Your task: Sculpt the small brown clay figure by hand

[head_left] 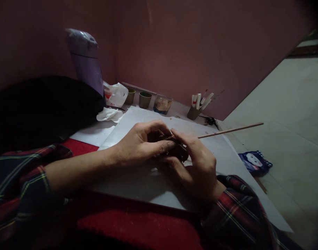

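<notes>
My left hand point(141, 142) and my right hand point(197, 166) meet over a white sheet point(148, 184) on the low table. Between the fingers of both sits a small dark brown lump point(180, 151), mostly hidden by them. My left fingers curl round it from the left and my right fingers press on it from the right. A thin wooden stick point(230, 130) runs out to the right from between my fingers; the end at my hands is hidden. Both forearms wear red plaid sleeves.
Along the wall stand two small cups point(145, 99), a glass bowl point(162, 104) and a cup of brushes point(196, 106). A purple bottle point(87, 60), a plastic bag point(115, 93) and a crumpled tissue point(109, 114) lie at left. A blue packet point(255, 161) lies on the floor.
</notes>
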`<control>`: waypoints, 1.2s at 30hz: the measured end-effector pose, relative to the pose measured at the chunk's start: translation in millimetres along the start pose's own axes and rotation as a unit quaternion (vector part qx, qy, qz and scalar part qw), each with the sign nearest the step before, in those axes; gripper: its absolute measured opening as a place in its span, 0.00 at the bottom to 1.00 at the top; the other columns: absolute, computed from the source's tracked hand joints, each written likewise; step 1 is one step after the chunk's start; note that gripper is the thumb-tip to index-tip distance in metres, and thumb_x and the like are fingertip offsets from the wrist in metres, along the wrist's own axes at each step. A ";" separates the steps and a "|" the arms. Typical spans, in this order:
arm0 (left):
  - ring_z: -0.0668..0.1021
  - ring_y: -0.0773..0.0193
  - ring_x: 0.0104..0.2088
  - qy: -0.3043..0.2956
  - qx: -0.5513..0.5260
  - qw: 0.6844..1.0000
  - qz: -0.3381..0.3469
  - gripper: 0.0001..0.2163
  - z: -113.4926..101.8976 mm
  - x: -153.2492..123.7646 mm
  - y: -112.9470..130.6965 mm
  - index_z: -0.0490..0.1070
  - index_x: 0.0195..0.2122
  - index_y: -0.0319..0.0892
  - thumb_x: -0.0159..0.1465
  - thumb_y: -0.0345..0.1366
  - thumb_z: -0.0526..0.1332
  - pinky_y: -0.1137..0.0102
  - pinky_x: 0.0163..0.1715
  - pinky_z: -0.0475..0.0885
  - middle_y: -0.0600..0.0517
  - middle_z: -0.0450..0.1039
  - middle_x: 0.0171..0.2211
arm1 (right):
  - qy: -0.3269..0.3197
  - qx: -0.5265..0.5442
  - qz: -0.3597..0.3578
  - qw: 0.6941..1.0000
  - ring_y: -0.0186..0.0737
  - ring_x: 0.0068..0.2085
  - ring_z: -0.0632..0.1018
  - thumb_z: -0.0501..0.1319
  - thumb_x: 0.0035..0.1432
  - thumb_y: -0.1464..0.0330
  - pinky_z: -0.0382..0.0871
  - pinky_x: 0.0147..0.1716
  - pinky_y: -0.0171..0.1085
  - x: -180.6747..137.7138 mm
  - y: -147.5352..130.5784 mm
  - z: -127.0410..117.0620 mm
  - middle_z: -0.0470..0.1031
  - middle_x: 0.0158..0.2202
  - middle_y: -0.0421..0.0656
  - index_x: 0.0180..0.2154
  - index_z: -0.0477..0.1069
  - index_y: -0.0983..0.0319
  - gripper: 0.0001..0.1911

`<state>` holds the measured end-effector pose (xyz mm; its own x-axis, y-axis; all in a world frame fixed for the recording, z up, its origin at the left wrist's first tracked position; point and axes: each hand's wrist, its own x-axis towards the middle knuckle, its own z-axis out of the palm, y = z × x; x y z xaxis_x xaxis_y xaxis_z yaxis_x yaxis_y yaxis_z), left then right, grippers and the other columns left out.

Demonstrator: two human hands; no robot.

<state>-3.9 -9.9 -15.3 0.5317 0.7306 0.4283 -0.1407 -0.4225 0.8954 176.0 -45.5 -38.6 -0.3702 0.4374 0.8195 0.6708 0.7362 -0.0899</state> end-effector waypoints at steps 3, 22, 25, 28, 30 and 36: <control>0.80 0.67 0.34 0.000 -0.038 0.999 0.026 0.04 0.4 1.0 -0.6 0.71 0.35 0.35 0.60 0.29 0.65 0.76 0.35 0.76 0.50 0.78 0.33 | 0.002 0.001 0.014 1.000 0.43 0.47 0.78 0.65 0.57 0.69 0.76 0.46 0.41 0.1 0.3 0.6 0.77 0.47 0.51 0.54 0.66 0.66 0.23; 0.79 0.67 0.27 0.027 -0.065 0.997 -0.024 0.07 -0.5 4.1 -3.6 0.71 0.34 0.36 0.57 0.32 0.67 0.75 0.27 0.76 0.51 0.76 0.28 | 0.014 0.032 0.068 0.997 0.40 0.42 0.81 0.61 0.60 0.74 0.77 0.42 0.39 -0.2 -2.5 2.4 0.80 0.43 0.45 0.51 0.69 0.61 0.17; 0.80 0.65 0.31 0.043 -0.103 0.993 -0.042 0.16 -0.6 4.5 -3.2 0.70 0.40 0.38 0.53 0.33 0.71 0.73 0.29 0.77 0.51 0.76 0.34 | 0.041 0.034 0.056 0.997 0.40 0.44 0.79 0.61 0.59 0.76 0.77 0.44 0.40 -0.5 -1.0 2.2 0.78 0.45 0.45 0.52 0.69 0.60 0.20; 0.80 0.65 0.29 0.028 -0.109 0.991 -0.072 0.17 -0.6 3.6 -2.8 0.69 0.42 0.37 0.55 0.38 0.70 0.72 0.28 0.78 0.51 0.77 0.32 | 0.054 0.026 0.044 0.997 0.40 0.45 0.78 0.61 0.58 0.77 0.77 0.45 0.41 -1.6 0.7 1.8 0.76 0.45 0.46 0.52 0.69 0.59 0.20; 0.80 0.66 0.28 -0.003 -0.105 0.992 -0.077 0.14 -0.5 2.9 -3.0 0.70 0.39 0.36 0.58 0.39 0.68 0.73 0.28 0.77 0.50 0.77 0.30 | 0.050 0.020 0.035 0.998 0.40 0.45 0.78 0.60 0.58 0.77 0.77 0.45 0.41 -2.0 1.8 1.5 0.75 0.46 0.46 0.51 0.70 0.59 0.20; 0.82 0.65 0.32 -0.006 -0.147 0.988 -0.053 0.10 1.6 2.9 -3.4 0.73 0.37 0.35 0.57 0.31 0.69 0.75 0.31 0.77 0.48 0.80 0.32 | 0.013 0.019 0.028 0.999 0.46 0.48 0.77 0.63 0.58 0.69 0.76 0.47 0.47 0.6 4.5 0.9 0.74 0.48 0.50 0.54 0.67 0.60 0.21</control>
<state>-0.5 -7.2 -17.3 0.5655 0.7556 0.3306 -0.3202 -0.1683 0.9323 178.3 -41.5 -39.0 -0.3161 0.4652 0.8268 0.6653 0.7300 -0.1564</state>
